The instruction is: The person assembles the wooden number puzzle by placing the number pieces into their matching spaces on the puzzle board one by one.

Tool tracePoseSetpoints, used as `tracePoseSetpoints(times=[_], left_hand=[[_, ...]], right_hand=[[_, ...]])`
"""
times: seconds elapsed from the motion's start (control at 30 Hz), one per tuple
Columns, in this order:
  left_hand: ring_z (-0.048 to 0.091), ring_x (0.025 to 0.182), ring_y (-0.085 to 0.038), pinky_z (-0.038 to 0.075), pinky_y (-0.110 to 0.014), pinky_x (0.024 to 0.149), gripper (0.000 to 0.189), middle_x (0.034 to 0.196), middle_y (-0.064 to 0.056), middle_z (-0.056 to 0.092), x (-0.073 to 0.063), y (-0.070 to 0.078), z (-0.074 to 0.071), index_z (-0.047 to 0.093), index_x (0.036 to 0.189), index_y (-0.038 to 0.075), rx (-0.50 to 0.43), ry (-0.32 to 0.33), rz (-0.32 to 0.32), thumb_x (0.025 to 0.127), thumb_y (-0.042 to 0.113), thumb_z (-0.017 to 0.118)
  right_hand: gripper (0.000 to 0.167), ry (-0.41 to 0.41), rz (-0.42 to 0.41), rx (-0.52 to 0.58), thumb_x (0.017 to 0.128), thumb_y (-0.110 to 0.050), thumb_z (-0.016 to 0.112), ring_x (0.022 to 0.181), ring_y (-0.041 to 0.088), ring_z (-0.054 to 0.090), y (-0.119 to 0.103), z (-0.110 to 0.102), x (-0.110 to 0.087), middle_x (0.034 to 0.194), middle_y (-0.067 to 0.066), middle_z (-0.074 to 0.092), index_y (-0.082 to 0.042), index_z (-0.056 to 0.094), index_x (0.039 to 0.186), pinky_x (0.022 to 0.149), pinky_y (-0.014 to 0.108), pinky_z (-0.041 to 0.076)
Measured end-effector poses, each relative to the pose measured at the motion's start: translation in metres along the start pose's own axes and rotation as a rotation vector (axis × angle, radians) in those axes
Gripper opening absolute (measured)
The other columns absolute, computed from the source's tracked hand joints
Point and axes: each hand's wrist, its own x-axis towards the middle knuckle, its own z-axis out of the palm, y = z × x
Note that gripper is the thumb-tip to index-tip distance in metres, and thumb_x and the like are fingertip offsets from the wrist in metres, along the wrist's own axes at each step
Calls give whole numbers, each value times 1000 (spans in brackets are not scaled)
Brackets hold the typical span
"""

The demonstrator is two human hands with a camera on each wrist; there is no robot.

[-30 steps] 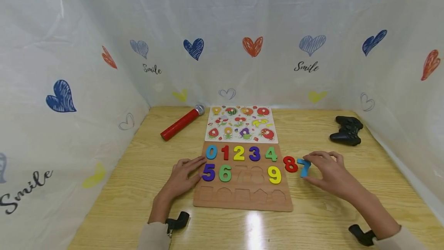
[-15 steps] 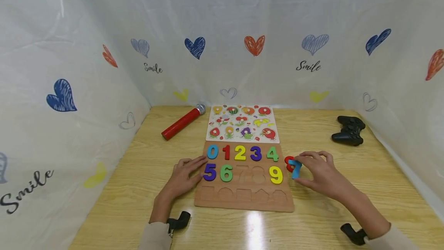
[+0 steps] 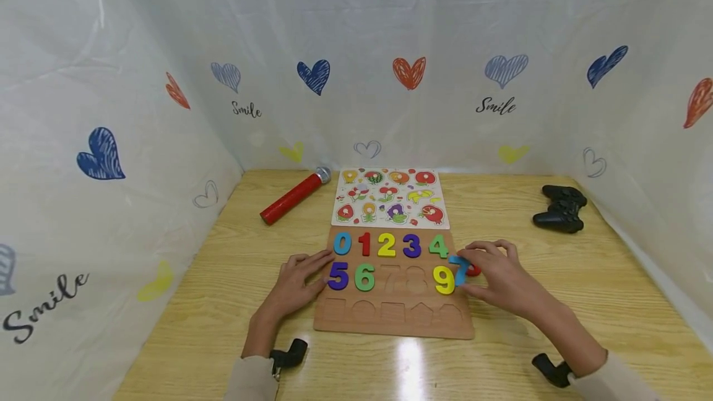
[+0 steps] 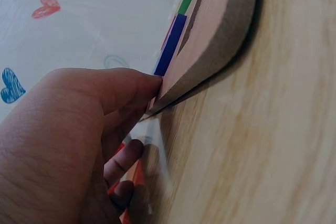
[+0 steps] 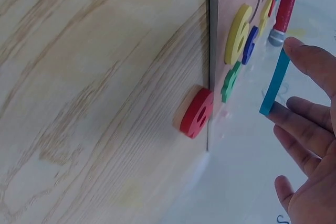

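My right hand point(image 3: 504, 280) pinches a blue number 7 piece point(image 3: 459, 265) between thumb and fingertips, over the right edge of a wooden number puzzle board point(image 3: 390, 325). In the right wrist view the 7 appears edge-on, raised off the table. A red number 8 piece point(image 5: 197, 115) lies on the table against the board's side, partly covered by the 7 and the fingers in the head view. My left hand point(image 3: 292, 283) touches the board's left edge with thumb and extended fingers, near the purple 5 point(image 3: 338, 276). The yellow 9 point(image 3: 444, 280) sits beside the 7- and 8-shaped recesses.
Behind the board lies a fruit picture board point(image 3: 390, 200). A red microphone point(image 3: 292, 198) rests at the back left, and a black game controller point(image 3: 559, 209) at the back right. A printed curtain point(image 3: 356, 116) encloses the wooden table point(image 3: 217, 265).
My right hand has carried the blue 7 leftward, from right of the red 8 across it to the board's right edge. My left hand has stayed at the board.
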Motion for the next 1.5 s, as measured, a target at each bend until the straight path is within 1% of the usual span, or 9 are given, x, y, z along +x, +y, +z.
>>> tracePoseSetpoints(times=[0.2, 0.33, 0.47, 0.7, 1.03, 1.3, 1.5], left_hand=[[40, 125, -30, 31, -50, 91, 51, 153, 4, 47, -1, 0, 0, 55, 146, 23, 5, -1, 1, 97, 28, 65], [40, 125, -31, 30, -51, 91, 51, 152, 4, 47, -1, -1, 1, 55, 146, 23, 2, 3, -2, 97, 28, 65], [39, 125, -31, 30, -52, 92, 51, 153, 3, 47, -1, -3, 2, 55, 146, 22, 2, 5, 4, 97, 28, 65], [39, 125, -28, 30, -50, 92, 50, 154, 5, 45, -1, -5, 2, 54, 147, 24, 7, -6, -7, 97, 28, 64], [38, 126, -28, 30, -49, 92, 49, 154, 4, 44, -1, -2, 2, 54, 147, 24, 2, -18, -9, 99, 29, 63], [39, 126, -28, 30, -48, 91, 48, 154, 4, 45, -1, 0, 0, 55, 147, 23, 2, -12, -4, 99, 30, 62], [38, 127, -28, 30, -49, 92, 49, 155, 5, 44, 0, -1, 0, 54, 147, 24, 13, -19, -3, 100, 31, 61]], right_hand=[[59, -13, -2, 17, 73, -27, 91, 118, 33, 52, -6, 7, 6, 120, 9, 67, -5, 69, 123, 99, 60, 21], [59, -8, -20, 19, 73, -29, 91, 118, 32, 52, -9, 11, 9, 118, 9, 67, -3, 69, 121, 98, 60, 22], [57, -9, -36, 19, 73, -30, 91, 117, 30, 52, -12, 15, 12, 116, 7, 68, -4, 70, 119, 98, 60, 22], [56, -22, -49, 7, 74, -33, 90, 116, 30, 53, -17, 19, 17, 115, 5, 68, -6, 70, 119, 98, 58, 23], [59, -91, -11, -2, 79, -37, 86, 121, 31, 52, -24, 26, 25, 117, 4, 70, -6, 68, 126, 101, 59, 20], [57, -42, -61, 47, 78, -33, 87, 121, 31, 51, -28, 32, 28, 119, 5, 69, -6, 68, 124, 102, 59, 19], [56, -60, -60, 54, 80, -40, 85, 123, 29, 51, -33, 36, 33, 119, 2, 69, -9, 68, 124, 103, 58, 19]])
